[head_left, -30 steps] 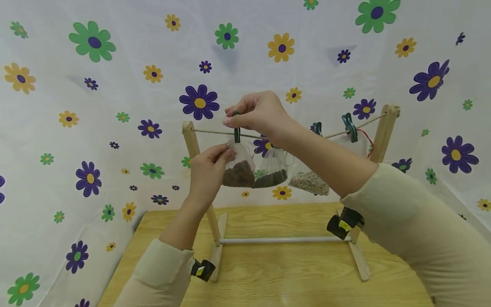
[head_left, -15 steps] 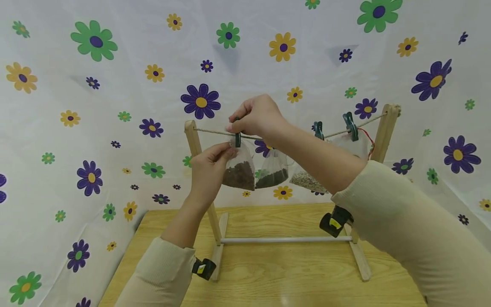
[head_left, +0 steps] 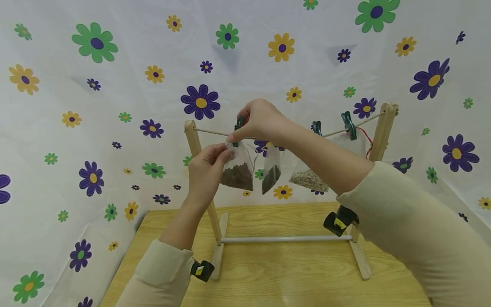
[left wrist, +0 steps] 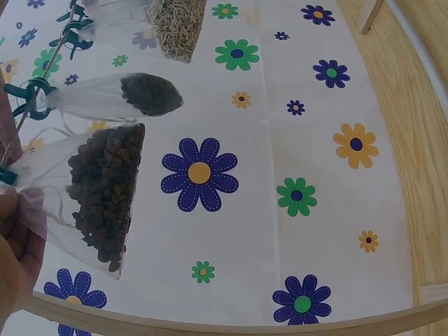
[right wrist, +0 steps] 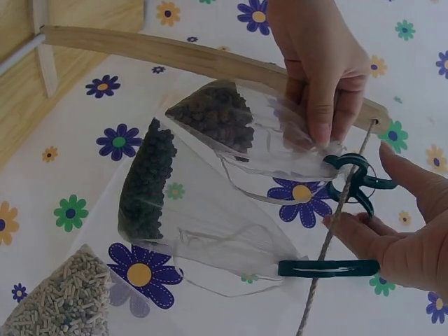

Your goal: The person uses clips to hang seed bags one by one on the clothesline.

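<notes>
My left hand (head_left: 207,175) pinches the top edge of a sheer drawstring bag (left wrist: 105,196) holding dark brown bits. A green clip (right wrist: 353,182) sits where this bag's top meets the rope (right wrist: 325,245). Around that clip is my right hand (head_left: 262,119); in the right wrist view its fingers stand apart on either side of it. Beside it another sheer bag (right wrist: 147,185), with dark granules, hangs from its own green clip (right wrist: 329,268). Farther right a bag of pale pellets (head_left: 308,181) hangs, partly behind my right forearm.
The rope runs between the left wooden post (head_left: 192,136) and right wooden post (head_left: 383,130). Green clips (head_left: 349,125) and a red cord (head_left: 366,136) are near the right end. A white bar (head_left: 285,239) joins the feet above the wooden table (head_left: 291,277).
My right hand has come down with the clip, which now tilts, and its fingers have spread around it. The middle bag has swung edge-on. My left hand keeps its pinch.
</notes>
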Demonstrator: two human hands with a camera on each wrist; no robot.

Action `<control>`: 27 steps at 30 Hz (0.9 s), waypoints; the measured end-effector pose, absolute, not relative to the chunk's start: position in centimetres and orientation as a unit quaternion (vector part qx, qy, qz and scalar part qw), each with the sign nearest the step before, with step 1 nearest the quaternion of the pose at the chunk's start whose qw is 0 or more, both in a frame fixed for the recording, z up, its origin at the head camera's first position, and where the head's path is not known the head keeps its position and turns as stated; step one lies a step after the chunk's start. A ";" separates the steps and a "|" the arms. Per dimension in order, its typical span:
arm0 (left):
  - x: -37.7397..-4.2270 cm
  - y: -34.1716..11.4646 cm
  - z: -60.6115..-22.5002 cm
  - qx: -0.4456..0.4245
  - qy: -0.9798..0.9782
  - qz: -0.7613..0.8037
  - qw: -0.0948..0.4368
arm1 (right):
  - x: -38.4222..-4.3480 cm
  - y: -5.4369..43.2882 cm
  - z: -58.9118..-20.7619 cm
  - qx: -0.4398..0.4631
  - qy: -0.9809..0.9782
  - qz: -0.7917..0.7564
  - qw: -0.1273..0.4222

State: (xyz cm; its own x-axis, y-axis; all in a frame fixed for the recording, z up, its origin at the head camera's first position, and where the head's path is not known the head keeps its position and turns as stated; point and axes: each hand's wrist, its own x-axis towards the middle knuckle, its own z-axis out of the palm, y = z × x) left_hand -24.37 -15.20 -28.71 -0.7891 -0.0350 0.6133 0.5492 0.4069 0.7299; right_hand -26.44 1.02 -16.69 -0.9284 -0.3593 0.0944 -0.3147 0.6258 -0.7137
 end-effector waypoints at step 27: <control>-19.3 -17.6 -32.3 -0.276 -0.791 -0.312 0.447 | -18.9 10.0 -28.3 -0.464 0.729 -0.191 -0.466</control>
State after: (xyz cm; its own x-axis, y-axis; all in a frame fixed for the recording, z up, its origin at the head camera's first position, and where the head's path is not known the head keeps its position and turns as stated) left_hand -19.27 -17.63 -32.34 -0.4471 0.1574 0.8805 0.7165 0.6523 0.2472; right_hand -18.86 10.00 -28.28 -0.1356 -0.4988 0.8560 -0.8538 0.4971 0.1544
